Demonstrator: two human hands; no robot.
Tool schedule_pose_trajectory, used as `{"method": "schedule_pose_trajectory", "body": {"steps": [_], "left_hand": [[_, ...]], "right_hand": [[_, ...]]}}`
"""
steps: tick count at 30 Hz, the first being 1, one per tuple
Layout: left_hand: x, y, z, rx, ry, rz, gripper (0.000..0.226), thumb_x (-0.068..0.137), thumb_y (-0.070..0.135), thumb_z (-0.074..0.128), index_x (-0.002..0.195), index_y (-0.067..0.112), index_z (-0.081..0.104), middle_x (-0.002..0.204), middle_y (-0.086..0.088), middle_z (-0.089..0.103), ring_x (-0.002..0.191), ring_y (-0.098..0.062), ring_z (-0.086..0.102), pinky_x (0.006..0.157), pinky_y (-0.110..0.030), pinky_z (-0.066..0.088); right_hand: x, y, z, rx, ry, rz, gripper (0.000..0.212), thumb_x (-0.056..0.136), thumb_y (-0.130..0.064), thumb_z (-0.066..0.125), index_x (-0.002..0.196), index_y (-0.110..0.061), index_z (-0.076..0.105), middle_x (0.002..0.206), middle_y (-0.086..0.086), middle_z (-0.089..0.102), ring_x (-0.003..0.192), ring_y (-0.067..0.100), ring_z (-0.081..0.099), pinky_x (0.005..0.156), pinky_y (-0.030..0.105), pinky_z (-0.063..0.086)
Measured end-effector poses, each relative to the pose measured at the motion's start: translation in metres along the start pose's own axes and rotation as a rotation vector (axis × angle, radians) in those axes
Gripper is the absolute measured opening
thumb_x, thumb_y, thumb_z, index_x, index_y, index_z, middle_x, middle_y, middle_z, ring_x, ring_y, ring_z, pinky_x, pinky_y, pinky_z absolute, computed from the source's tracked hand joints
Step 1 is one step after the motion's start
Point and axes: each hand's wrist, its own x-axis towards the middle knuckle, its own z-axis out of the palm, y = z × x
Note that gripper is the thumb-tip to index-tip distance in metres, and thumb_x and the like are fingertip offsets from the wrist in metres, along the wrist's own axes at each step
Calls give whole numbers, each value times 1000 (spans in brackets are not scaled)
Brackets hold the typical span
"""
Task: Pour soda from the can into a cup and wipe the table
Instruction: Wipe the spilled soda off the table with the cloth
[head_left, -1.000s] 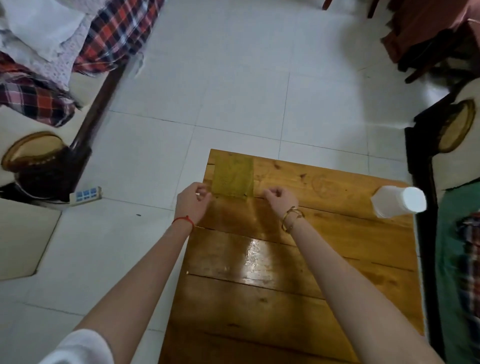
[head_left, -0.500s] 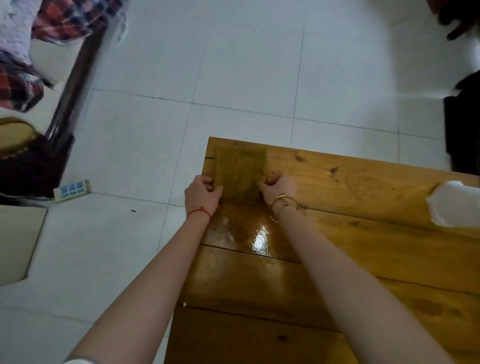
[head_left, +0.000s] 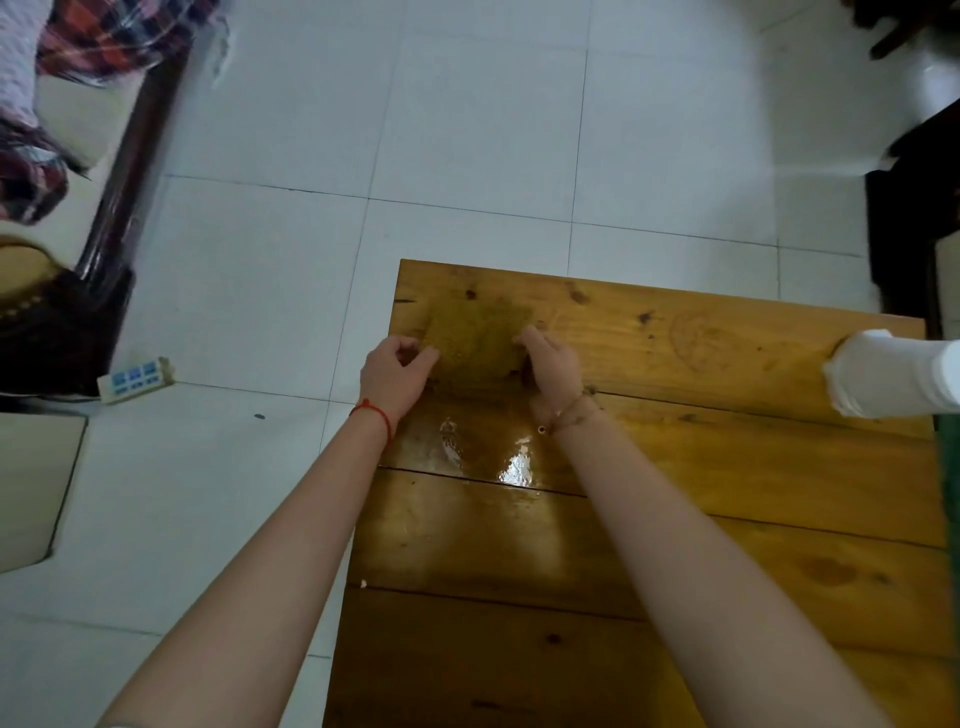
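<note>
Your wooden table fills the lower right, a wet sheen near its middle. The white cup sits at its right edge. Your left hand and right hand each pinch a side of the yellow-green cloth lying near the far left corner.

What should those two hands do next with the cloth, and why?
Probably drag the cloth toward the body. The left hand and right hand pinch its near corners at the table's far end, and a glossy wet patch lies just behind them.
</note>
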Motion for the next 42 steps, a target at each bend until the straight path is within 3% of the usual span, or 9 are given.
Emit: {"method": "schedule_pose_trajectory", "body": {"steps": [2,7,11,16,21,27,32,39,42], "left_hand": [[-14,1,2,-101,-46,-30,33,93,27,61,120,8,58,118,-8,62,106,-20,58,96,-37,52],[-60,-4,14,-243,-112,-61,29,92,15,65,119,11,53,104,-3,62,86,-6,61,73,-20,57],[-98,-21,30,-227,-161,-97,50,87,18,72,130,6,52,128,-15,62,110,-25,64,90,-37,57],[-161,-38,65,-251,-218,-87,41,87,13,71,124,4,56,117,-15,67,94,-21,67,62,-14,54],[-234,-67,96,77,-110,147,27,91,15,63,118,12,61,107,1,67,97,-14,64,89,-30,55],[-311,-129,123,433,18,513,47,96,14,52,142,16,43,144,-4,49,136,-21,41,114,-32,29],[-355,-180,148,673,-40,480,59,101,25,40,155,20,18,162,-1,19,151,-22,12,123,-49,12],[-401,-220,169,737,-42,441,62,103,31,36,157,22,8,165,1,6,151,-17,-5,122,-50,1],[-407,-226,173,754,-38,436,62,103,31,33,157,21,5,165,1,2,151,-18,-7,122,-52,2]], "right_hand": [[-14,3,-9,286,-68,173,4,87,-17,60,88,-13,58,92,10,58,87,27,56,72,36,47],[-50,23,-38,579,-118,312,18,93,-25,57,103,-12,64,102,9,65,94,28,61,80,41,52],[-79,42,-67,569,-223,292,40,92,-34,61,124,-11,60,125,17,62,109,35,60,86,48,51],[-116,70,-124,506,-176,306,50,96,-29,56,140,-10,46,141,17,51,127,36,49,107,51,40],[-166,100,-206,492,-93,149,44,100,-26,47,143,-14,42,136,16,53,109,33,58,80,46,52],[-229,144,-300,-163,321,-344,40,98,-15,52,135,0,50,133,15,56,126,23,50,108,34,41],[-254,209,-352,-665,461,-534,26,98,-20,50,116,-8,65,85,8,68,75,23,59,72,31,47],[-285,298,-353,-907,240,-485,19,100,-18,45,107,-10,61,72,0,60,54,9,49,49,15,36],[-293,334,-347,-1045,83,-496,29,102,-22,41,123,-17,59,104,3,69,89,15,65,70,22,52]]}}
